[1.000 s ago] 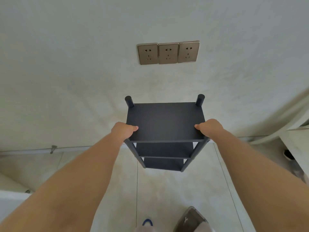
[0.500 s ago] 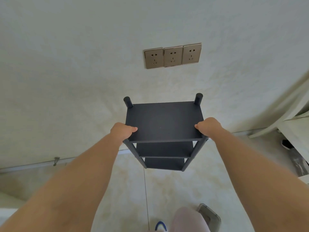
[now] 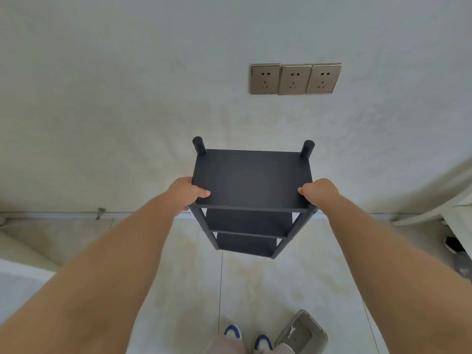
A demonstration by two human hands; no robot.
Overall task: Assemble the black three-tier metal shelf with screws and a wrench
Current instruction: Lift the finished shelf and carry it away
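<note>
Now left hand (image 3: 185, 194) and right hand (image 3: 319, 192) grip the black shelf (image 3: 251, 180) top tier; grey tray (image 3: 301, 333) holds a wrench (image 3: 293, 329).

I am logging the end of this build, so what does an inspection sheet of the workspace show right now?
Surface: pale tiled floor, stained near the shelf.
Job's things: black three-tier shelf upright near the wall, all tiers fitted; small wrench lying in a grey tray.
Clutter: nothing seen beyond the tray.
Grippers: left hand and right hand grip the top tier's sides, thumbs on top.
Cables: nothing seen.
Surroundings: three wall sockets; white furniture on the right; blue-toed shoes below.
</note>
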